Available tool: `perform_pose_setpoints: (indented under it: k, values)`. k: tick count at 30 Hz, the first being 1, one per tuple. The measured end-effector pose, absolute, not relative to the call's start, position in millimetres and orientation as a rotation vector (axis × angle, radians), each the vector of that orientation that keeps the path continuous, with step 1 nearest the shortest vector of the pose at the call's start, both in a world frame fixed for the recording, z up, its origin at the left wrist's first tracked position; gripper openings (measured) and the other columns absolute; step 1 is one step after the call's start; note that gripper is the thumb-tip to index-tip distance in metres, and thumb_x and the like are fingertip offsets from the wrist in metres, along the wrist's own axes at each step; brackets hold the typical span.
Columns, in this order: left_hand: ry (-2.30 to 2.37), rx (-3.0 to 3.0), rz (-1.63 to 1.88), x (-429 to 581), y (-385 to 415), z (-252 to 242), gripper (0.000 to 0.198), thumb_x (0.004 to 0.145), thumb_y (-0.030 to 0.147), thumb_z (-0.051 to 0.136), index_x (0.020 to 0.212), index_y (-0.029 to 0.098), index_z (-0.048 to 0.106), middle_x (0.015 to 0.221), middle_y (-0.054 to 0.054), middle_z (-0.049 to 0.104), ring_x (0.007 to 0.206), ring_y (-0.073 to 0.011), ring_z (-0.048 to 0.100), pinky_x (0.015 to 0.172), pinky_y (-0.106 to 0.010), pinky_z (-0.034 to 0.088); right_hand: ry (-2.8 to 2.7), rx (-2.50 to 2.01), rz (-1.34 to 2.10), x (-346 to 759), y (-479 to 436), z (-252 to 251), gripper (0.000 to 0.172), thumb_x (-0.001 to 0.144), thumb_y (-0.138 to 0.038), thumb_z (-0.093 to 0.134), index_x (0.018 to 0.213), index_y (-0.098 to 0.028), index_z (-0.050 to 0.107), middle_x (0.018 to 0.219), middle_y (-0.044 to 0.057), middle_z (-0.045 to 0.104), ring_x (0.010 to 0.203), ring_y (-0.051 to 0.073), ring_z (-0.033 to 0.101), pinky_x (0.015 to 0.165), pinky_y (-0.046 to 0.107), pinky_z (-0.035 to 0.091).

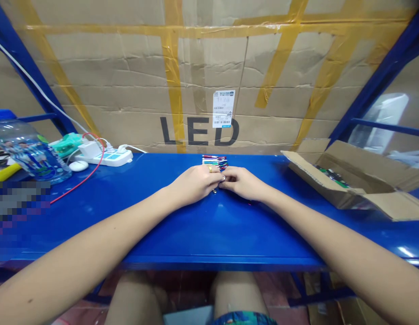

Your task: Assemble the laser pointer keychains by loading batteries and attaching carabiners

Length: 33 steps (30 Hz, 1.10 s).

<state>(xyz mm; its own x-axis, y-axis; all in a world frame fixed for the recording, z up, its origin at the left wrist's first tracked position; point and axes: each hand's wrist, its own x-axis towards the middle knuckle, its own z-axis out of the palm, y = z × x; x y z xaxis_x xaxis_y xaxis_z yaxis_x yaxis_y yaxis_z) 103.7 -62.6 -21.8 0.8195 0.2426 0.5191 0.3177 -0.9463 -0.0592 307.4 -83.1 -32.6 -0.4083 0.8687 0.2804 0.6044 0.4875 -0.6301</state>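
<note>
My left hand and my right hand meet over the middle of the blue table. The fingertips of both are pinched together around a small shiny ring-like piece, which both hands seem to hold. A gold-coloured ring sits on a left finger. Just beyond the fingers lies a row of thin, shiny, multicoloured items, partly hidden by the hands. A small metallic bit shows below the left fingertips.
An open cardboard box with small dark and green items stands at right. A plastic bottle, a white power strip, a white round object and a red cable are at left. A large carton backs the blue table.
</note>
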Motion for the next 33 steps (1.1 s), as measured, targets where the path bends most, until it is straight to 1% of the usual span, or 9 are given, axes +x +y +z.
perform_pose_setpoints:
  k: [3, 7, 11, 13, 16, 21, 26, 30, 33]
  values:
    - [-0.379, -2.872, -0.844, 101.3, -59.1, -21.7, 0.024, 0.098, 0.019, 0.048, 0.101, 0.015, 0.071, 0.101, -0.011, 0.074, 0.093, -0.0203, 0.069, 0.085, -0.034, 0.055, -2.142, -1.228, 0.606, 309.4, -81.4, -33.5, 0.009, 0.082, -0.021, 0.066, 0.086, -0.017, 0.073, 0.08, 0.003, 0.071, 0.075, 0.019, 0.063, 0.072, 0.031, 0.048]
    - [-0.535, -2.841, -0.907, 97.1, -57.2, -15.8, 0.022, 0.096, 0.019, 0.05, 0.104, 0.016, 0.07, 0.102, -0.009, 0.074, 0.095, -0.0202, 0.068, 0.085, -0.034, 0.054, -2.151, -1.242, 0.599, 311.4, -79.9, -34.0, 0.016, 0.08, -0.016, 0.066, 0.091, -0.02, 0.077, 0.085, 0.004, 0.071, 0.081, 0.02, 0.064, 0.077, 0.032, 0.049]
    - [-0.688, -2.862, -0.559, 92.2, -56.4, -13.4, 0.019, 0.091, 0.018, 0.056, 0.1, 0.018, 0.073, 0.098, -0.008, 0.074, 0.095, -0.0229, 0.067, 0.088, -0.038, 0.051, -2.192, -1.234, 0.516, 312.4, -79.9, -32.5, 0.021, 0.08, -0.014, 0.065, 0.094, -0.021, 0.079, 0.088, 0.004, 0.069, 0.085, 0.02, 0.063, 0.081, 0.032, 0.048]
    - [-0.699, -2.919, -0.384, 91.1, -56.0, -15.3, 0.022, 0.09, 0.019, 0.058, 0.105, 0.02, 0.074, 0.1, -0.007, 0.074, 0.097, -0.0237, 0.067, 0.09, -0.04, 0.05, -2.205, -1.251, 0.495, 312.5, -80.4, -31.5, 0.022, 0.081, -0.014, 0.064, 0.095, -0.021, 0.079, 0.088, 0.004, 0.067, 0.083, 0.019, 0.063, 0.081, 0.032, 0.048]
    - [-0.696, -2.981, -0.288, 92.1, -55.3, -18.6, 0.025, 0.093, 0.022, 0.056, 0.11, 0.022, 0.074, 0.105, -0.008, 0.073, 0.098, -0.0238, 0.067, 0.09, -0.039, 0.049, -2.219, -1.259, 0.495, 312.4, -81.0, -30.6, 0.022, 0.082, -0.014, 0.064, 0.095, -0.021, 0.08, 0.088, 0.004, 0.067, 0.083, 0.019, 0.062, 0.081, 0.032, 0.047]
    - [-0.754, -3.068, -0.307, 96.4, -55.9, -18.1, 0.019, 0.09, 0.017, 0.057, 0.096, 0.02, 0.075, 0.098, -0.006, 0.073, 0.095, -0.0223, 0.067, 0.089, -0.036, 0.048, -2.227, -1.265, 0.488, 311.8, -81.6, -29.9, 0.022, 0.082, -0.013, 0.064, 0.095, -0.021, 0.08, 0.088, 0.004, 0.067, 0.083, 0.018, 0.062, 0.081, 0.031, 0.047]
    - [-0.86, -3.121, -0.387, 96.3, -59.7, -14.7, 0.027, 0.085, 0.015, 0.055, 0.105, 0.019, 0.074, 0.106, -0.007, 0.074, 0.098, -0.0219, 0.066, 0.089, -0.034, 0.048, -2.228, -1.296, 0.481, 311.1, -82.8, -28.0, 0.022, 0.082, -0.011, 0.063, 0.094, -0.02, 0.079, 0.089, 0.004, 0.067, 0.081, 0.017, 0.063, 0.079, 0.03, 0.048]
    - [-0.836, -3.206, -0.395, 94.3, -68.1, -5.1, 0.023, 0.082, 0.014, 0.056, 0.094, 0.02, 0.075, 0.097, -0.004, 0.075, 0.087, -0.0186, 0.067, 0.082, -0.03, 0.048, -2.222, -1.295, 0.493, 310.8, -83.6, -26.8, 0.021, 0.082, -0.011, 0.062, 0.092, -0.019, 0.078, 0.089, 0.004, 0.07, 0.082, 0.018, 0.065, 0.078, 0.029, 0.048]
    - [-0.698, -3.331, -0.348, 95.1, -82.4, 5.3, 0.018, 0.084, 0.018, 0.058, 0.092, 0.02, 0.074, 0.091, -0.002, 0.075, 0.079, -0.0152, 0.065, 0.077, -0.027, 0.047, -2.211, -1.296, 0.527, 311.4, -82.8, -27.2, 0.019, 0.083, -0.011, 0.062, 0.093, -0.018, 0.077, 0.09, 0.005, 0.073, 0.083, 0.019, 0.066, 0.077, 0.03, 0.049]
